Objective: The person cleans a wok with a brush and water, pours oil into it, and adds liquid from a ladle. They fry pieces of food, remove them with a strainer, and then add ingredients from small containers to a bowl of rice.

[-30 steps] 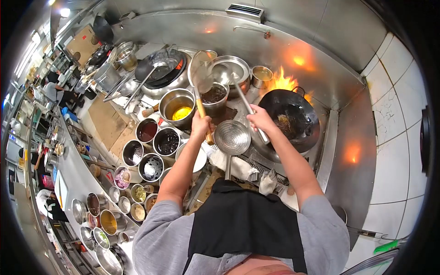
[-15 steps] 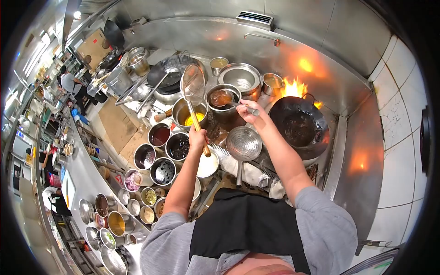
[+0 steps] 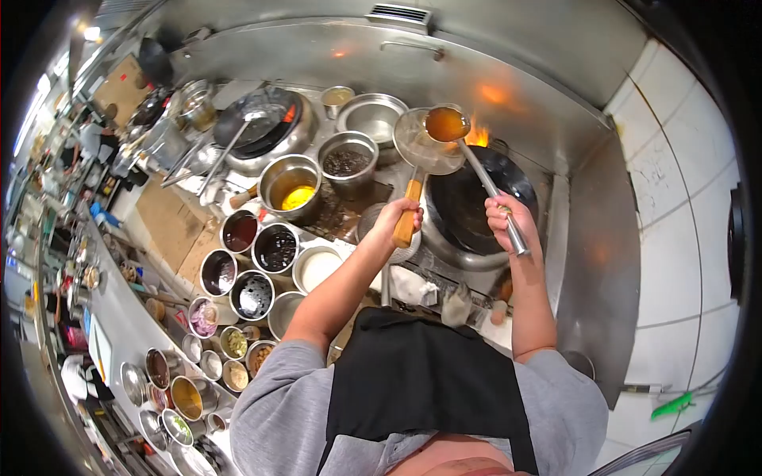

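My left hand (image 3: pixel 398 220) is wrapped round the wooden handle of a wire strainer (image 3: pixel 429 147), whose mesh is over the near-left rim of the dark wok (image 3: pixel 480 202). In my right hand (image 3: pixel 510 224) is the metal handle of a ladle (image 3: pixel 448 124). The ladle's bowl holds brown-orange liquid and overlaps the strainer's upper right part in view. Flames (image 3: pixel 478 135) show behind the wok. Left of the strainer stands a steel pot of dark contents (image 3: pixel 347 163), beside a pot with yellow liquid (image 3: pixel 297 197). A perforated ladle (image 3: pixel 369 220) lies partly hidden behind my left hand.
Several pots of sauces (image 3: pixel 277 247) and small ingredient containers (image 3: pixel 234 343) stand at the left. Farther back are a second wok (image 3: pixel 262 119) and a large steel bowl (image 3: pixel 372 119). White cloths (image 3: pixel 413 287) lie along the stove's front edge. People (image 3: pixel 95 141) stand in the far left background.
Both hands have moved right with their tools. The ladle has risen out of the pot carrying liquid, and the strainer has gone from above the yellow-liquid pot to the wok. Less flame shows.
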Tool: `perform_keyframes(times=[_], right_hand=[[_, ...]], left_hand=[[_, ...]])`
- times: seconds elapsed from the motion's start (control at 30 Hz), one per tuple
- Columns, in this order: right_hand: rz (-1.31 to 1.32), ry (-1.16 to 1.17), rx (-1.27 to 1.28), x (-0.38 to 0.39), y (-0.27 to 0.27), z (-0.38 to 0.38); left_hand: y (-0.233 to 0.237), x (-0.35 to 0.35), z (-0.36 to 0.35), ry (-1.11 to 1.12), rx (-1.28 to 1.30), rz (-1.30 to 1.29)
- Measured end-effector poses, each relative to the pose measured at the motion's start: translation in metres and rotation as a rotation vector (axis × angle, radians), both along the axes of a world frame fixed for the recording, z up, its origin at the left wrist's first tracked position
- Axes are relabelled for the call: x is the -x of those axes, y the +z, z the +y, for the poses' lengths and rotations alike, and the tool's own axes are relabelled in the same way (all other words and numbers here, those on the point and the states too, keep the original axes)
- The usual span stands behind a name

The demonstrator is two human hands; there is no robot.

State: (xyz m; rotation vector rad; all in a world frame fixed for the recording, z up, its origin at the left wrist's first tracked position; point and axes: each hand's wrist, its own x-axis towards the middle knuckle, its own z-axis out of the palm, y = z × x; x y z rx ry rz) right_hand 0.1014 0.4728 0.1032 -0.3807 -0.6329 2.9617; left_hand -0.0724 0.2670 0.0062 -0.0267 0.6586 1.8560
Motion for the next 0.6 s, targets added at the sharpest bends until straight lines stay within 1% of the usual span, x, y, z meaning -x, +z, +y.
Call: perform_keyframes(times=[0.03,0.1,0.13,0.17,0.23,0.27,0.3,0.37,0.43,0.5,0.53,0.57,0.6], right_hand=[[-0.013,-0.024,-0.005,-0.016,0.001,0.001],[-0.268,-0.132,-0.62,-0.042,0.003,0.002],[-0.379,-0.136,-0.71,-0.053,-0.009,0.01],[-0.388,-0.146,-0.711,-0.064,-0.015,0.014],[-0.579,-0.165,-1.001,-0.085,-0.027,0.019],[-0.631,-0.163,-1.094,-0.095,-0.041,0.026],[-0.637,-0.167,-1.092,-0.099,-0.04,0.024],[-0.679,-0.144,-1.339,-0.104,-0.037,0.019],[-0.673,-0.124,-1.35,-0.098,-0.034,0.017],[-0.576,-0.167,-1.356,-0.079,-0.033,0.011],[-0.519,-0.169,-1.286,-0.066,-0.027,0.004],[-0.496,-0.154,-1.284,-0.05,-0.028,0.001],[-0.419,-0.139,-1.215,-0.032,-0.029,-0.002]], left_hand=[[-0.001,-0.006,0.014,-0.049,0.014,-0.02],[-0.009,-0.018,0.042,-0.144,0.025,-0.067],[-0.013,-0.024,0.053,-0.159,0.094,-0.065],[-0.017,-0.03,0.063,-0.171,0.091,-0.069],[-0.028,-0.039,0.079,-0.2,0.183,0.033],[-0.03,-0.043,0.084,-0.204,0.205,0.054],[-0.033,-0.044,0.087,-0.211,0.205,0.052],[-0.038,-0.042,0.089,-0.236,0.21,0.069],[-0.03,-0.039,0.077,-0.209,0.208,0.076],[-0.017,-0.033,0.057,-0.168,0.209,0.088],[-0.009,-0.031,0.042,-0.093,0.224,0.203],[-0.001,-0.026,0.026,-0.012,0.24,0.321],[0.003,-0.02,0.011,0.043,0.257,0.359]])
